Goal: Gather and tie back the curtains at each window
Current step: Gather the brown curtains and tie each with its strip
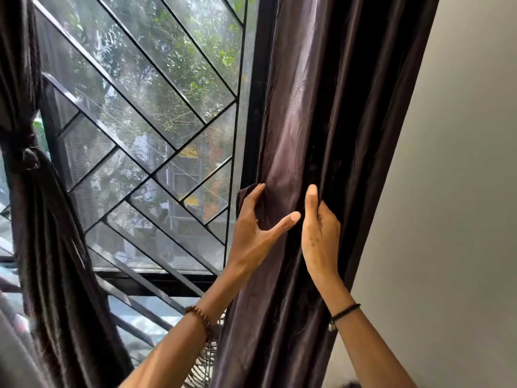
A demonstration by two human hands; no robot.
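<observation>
A dark brown satin curtain hangs on the right side of the window. My left hand grips its left edge, fingers curled behind the fabric and thumb spread across the front. My right hand pinches a fold of the same curtain just to the right, thumb pointing up. On the left side, a second dark curtain is gathered and bound by a knotted tie.
The window has a black frame, a mesh screen and diagonal metal bars, with trees outside. A plain light wall stands right of the curtain. A striped patterned fabric shows below my left forearm.
</observation>
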